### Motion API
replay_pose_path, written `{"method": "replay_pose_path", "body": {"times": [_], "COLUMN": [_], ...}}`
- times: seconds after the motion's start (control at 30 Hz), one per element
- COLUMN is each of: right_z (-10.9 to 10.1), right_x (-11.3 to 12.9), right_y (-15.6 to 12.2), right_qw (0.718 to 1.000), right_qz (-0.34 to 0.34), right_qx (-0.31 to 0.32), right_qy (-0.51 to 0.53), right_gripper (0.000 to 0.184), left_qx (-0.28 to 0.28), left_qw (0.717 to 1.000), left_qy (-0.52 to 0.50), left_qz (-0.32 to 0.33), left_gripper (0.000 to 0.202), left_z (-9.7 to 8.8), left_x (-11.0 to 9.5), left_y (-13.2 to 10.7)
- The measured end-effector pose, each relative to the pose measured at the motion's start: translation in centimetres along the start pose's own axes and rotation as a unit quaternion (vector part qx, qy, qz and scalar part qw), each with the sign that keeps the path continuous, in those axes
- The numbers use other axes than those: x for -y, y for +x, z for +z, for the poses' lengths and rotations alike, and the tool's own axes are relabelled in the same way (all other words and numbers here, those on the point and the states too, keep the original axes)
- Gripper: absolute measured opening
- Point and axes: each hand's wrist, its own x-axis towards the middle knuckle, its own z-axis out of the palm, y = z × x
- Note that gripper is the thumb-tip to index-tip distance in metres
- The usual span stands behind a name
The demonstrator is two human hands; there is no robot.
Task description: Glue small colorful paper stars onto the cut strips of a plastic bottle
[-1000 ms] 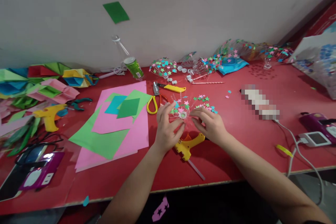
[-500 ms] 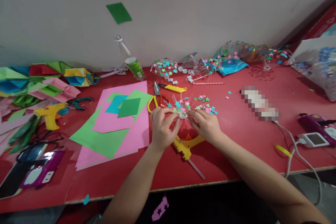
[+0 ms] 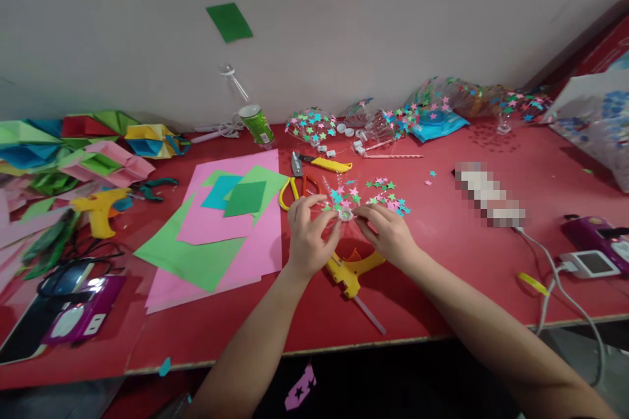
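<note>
Between my hands, a clear plastic bottle top (image 3: 346, 215) lies with its round mouth towards me. Its cut strips fan out behind, dotted with coloured paper stars. My left hand (image 3: 312, 236) grips its left side with thumb and forefinger, the other fingers curled above. From the right, my right hand (image 3: 388, 232) pinches the rim; its fingertips partly hide the edge. Just below lies a yellow hot glue gun (image 3: 350, 270) with a glue stick poking out towards the table edge. Loose paper stars (image 3: 388, 193) lie beyond my right hand.
Pliers (image 3: 296, 173) and a yellow utility knife (image 3: 331, 164) lie behind my left hand. Coloured paper sheets (image 3: 196, 265) spread to the left. Star-covered bottle pieces (image 3: 310, 126) and a green can (image 3: 256, 123) stand by the wall. A white cable (image 3: 548, 255) runs off the right side.
The view has shifted slightly, so everything sits a little further right. My left fingers have lifted and spread a bit; both hands stay at the bottle top.
</note>
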Motion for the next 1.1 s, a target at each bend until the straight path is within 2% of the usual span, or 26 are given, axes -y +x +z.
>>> {"method": "replay_pose_path", "body": {"times": [0.27,0.47,0.9,1.1], "right_z": [0.00,-0.35,-0.38,-0.64], "right_x": [0.08,0.26,0.15,0.21], "right_y": [-0.04,0.17,0.12,0.25], "right_qw": [1.000,0.998,0.996,0.994], "right_qz": [0.015,-0.022,-0.051,-0.065], "right_qx": [0.015,-0.007,0.029,0.013], "right_qy": [0.015,-0.051,-0.069,-0.082], "right_gripper": [0.024,0.022,0.025,0.019], "left_qx": [-0.003,0.001,0.010,0.018], "left_qw": [1.000,1.000,1.000,1.000], "left_qy": [0.003,-0.004,0.001,-0.011], "left_qz": [0.002,0.003,0.003,0.007], "left_gripper": [0.007,0.006,0.004,0.006], "left_z": [-0.01,-0.02,0.06,-0.02], "left_x": [0.11,0.09,-0.03,-0.04], "left_y": [-0.01,0.02,-0.05,0.02]}}
